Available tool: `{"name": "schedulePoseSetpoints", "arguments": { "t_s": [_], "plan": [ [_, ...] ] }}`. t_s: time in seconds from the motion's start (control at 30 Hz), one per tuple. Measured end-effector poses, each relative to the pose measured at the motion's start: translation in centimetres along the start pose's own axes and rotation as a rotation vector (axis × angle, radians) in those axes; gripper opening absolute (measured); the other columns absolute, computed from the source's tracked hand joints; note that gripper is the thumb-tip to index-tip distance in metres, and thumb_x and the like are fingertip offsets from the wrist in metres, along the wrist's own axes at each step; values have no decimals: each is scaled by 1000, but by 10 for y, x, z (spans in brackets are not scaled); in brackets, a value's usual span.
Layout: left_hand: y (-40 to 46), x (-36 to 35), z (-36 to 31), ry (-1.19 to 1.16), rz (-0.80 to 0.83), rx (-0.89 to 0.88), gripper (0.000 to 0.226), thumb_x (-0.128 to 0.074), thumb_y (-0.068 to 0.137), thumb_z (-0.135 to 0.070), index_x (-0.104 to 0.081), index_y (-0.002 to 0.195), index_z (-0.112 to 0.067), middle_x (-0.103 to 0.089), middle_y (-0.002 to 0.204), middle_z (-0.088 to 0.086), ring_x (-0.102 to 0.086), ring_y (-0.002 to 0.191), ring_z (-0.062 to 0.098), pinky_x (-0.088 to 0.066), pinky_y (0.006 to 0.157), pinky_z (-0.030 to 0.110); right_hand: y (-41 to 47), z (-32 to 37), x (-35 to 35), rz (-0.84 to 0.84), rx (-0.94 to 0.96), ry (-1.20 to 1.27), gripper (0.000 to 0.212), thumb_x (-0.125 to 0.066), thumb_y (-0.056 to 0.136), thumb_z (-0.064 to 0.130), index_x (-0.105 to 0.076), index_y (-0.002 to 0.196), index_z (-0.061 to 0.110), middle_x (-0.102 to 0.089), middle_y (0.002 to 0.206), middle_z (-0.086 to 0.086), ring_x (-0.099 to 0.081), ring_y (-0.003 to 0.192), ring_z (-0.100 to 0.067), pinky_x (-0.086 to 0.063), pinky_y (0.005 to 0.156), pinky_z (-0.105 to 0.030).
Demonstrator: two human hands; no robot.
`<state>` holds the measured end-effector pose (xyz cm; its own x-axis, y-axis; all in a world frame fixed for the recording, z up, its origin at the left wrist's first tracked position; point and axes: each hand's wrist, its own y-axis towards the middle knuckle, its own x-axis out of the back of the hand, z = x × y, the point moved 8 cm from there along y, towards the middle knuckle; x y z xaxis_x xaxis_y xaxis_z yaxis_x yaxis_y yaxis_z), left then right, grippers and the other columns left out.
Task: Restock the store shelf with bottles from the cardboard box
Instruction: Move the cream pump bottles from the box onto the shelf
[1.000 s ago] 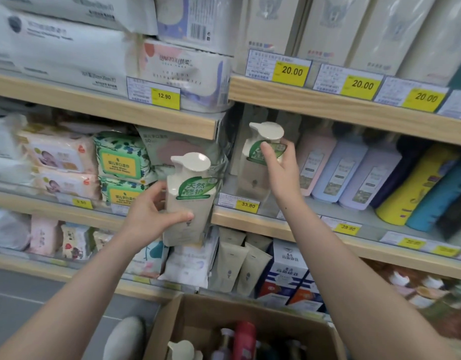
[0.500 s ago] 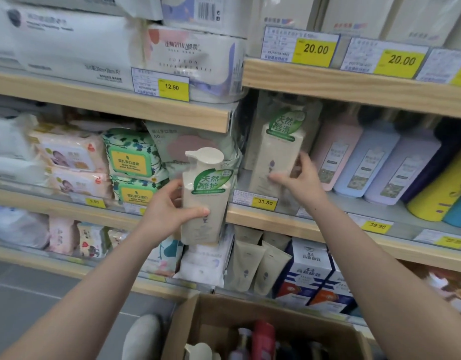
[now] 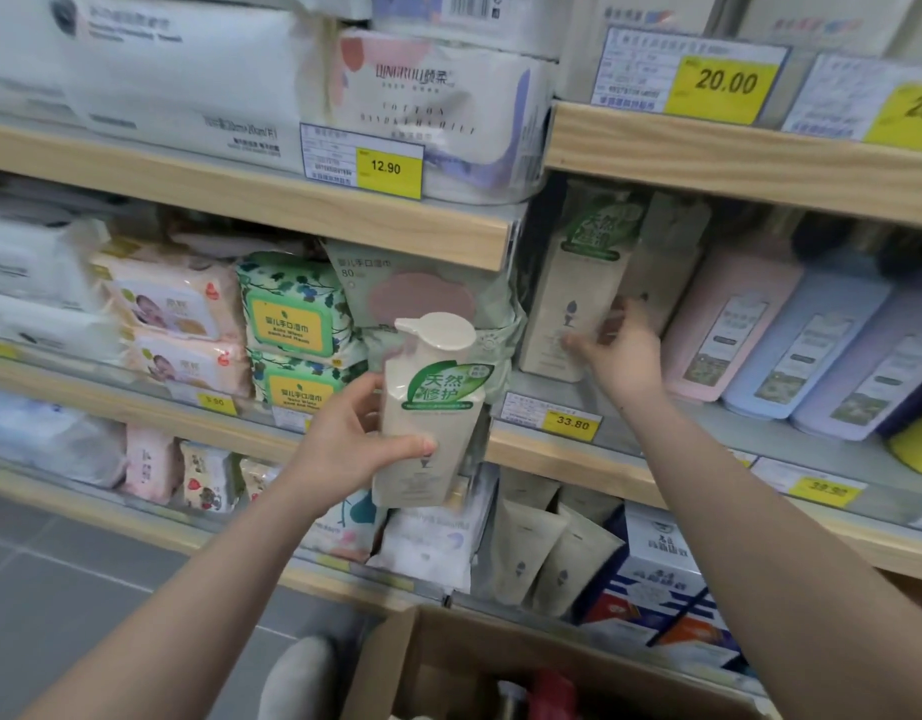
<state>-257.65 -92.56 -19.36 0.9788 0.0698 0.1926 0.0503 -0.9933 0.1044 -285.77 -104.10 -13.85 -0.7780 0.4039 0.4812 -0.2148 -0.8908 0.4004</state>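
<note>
A beige pump bottle (image 3: 433,407) with a green label is held upright in the air before the shelves, the left hand (image 3: 357,439) with its fingers wrapped around the body. A second beige bottle (image 3: 573,298) stands on the shelf (image 3: 552,454) above the 33.80 price tag (image 3: 552,420), the right hand (image 3: 622,350) gripping its lower side beside a pink bottle (image 3: 729,324). The cardboard box (image 3: 396,662) sits open below.

Bare forearms, no sleeves; hands ungloved.
</note>
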Motion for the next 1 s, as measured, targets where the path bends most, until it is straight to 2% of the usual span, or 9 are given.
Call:
{"name": "schedulePoseSetpoints", "arguments": {
  "t_s": [0.13, 0.3, 0.4, 0.5, 0.57, 0.67, 0.73, 0.9, 1.0],
  "plan": [
    [0, -4, 0, -1, 2, -5, 56, -83, 63, -1, -60, 112, -15, -70, 107, 3, -65, 99, 16, -55, 80, 27, 1, 0, -6, -18, 1, -5, 56, -77, 73, 16, -44, 116, 1, -62, 107, -17, -60, 96, -32, -49, 83, -42],
    [1, -5, 1, 5, 0, -3, 58, -83, 63, -2, -59, 114, -16, -70, 108, 2, -64, 102, 16, -53, 86, 34, 4, -4, -12, -2, -33, -19, 55, -74, 77, 17, -42, 119, 0, -60, 112, -18, -58, 102, -32, -44, 80, -31],
    [1, -8, -2, 9, 0, -13, 59, -84, 62, -3, -59, 114, -16, -70, 107, 3, -64, 101, 16, -54, 86, 34, 0, -2, -5, 12, -65, -12, 65, -75, 76, 22, -39, 127, 1, -55, 123, -18, -54, 112, -31, -44, 92, -34],
    [-2, -12, -8, 24, 19, -22, 56, -85, 62, -6, -60, 112, -17, -71, 105, 0, -66, 97, 13, -55, 81, 30, -26, 19, 19, -13, 50, 4, 65, -76, 76, 23, -42, 129, 8, -54, 123, -6, -52, 111, -20, -42, 88, -28],
    [-5, -16, -16, 26, 28, -29, 57, -85, 62, -7, -61, 112, -18, -71, 105, -3, -67, 96, 11, -55, 80, 31, -55, 32, 24, 167, 148, 100, 60, -75, 76, 18, -45, 129, 19, -52, 122, 6, -51, 111, -10, -47, 89, -27],
    [-11, -25, -32, 4, 28, -62, 55, -85, 62, -9, -62, 110, -22, -73, 100, -7, -68, 90, 6, -57, 74, 26, -110, 41, 12, 612, 134, 178, 65, -76, 75, 20, -44, 130, 29, -51, 128, 15, -48, 120, -1, -45, 93, -20],
    [-16, -35, -46, -5, 30, -101, 54, -86, 61, -10, -63, 109, -21, -73, 98, -8, -69, 89, 5, -57, 71, 23, -132, 43, 6, 719, 93, 175, 73, -79, 72, 27, -41, 135, 26, -51, 132, 14, -47, 122, 1, -44, 94, -20],
    [-31, -66, -77, -62, 81, -212, 56, -85, 61, -8, -61, 112, -15, -72, 101, -5, -68, 91, 4, -53, 73, 14, -135, 55, 31, 489, 108, 258, 57, -81, 70, 20, -53, 119, 23, -64, 113, 9, -61, 99, -1, -52, 78, -14],
    [-33, -81, -101, -76, 108, -298, 50, -82, 66, -20, -60, 110, -28, -70, 100, -19, -63, 96, -6, -49, 77, 10, -129, 59, 59, 388, 183, 289, 54, -79, 72, 20, -53, 118, 24, -62, 115, 9, -58, 106, -3, -55, 82, -24]
  ]
}}
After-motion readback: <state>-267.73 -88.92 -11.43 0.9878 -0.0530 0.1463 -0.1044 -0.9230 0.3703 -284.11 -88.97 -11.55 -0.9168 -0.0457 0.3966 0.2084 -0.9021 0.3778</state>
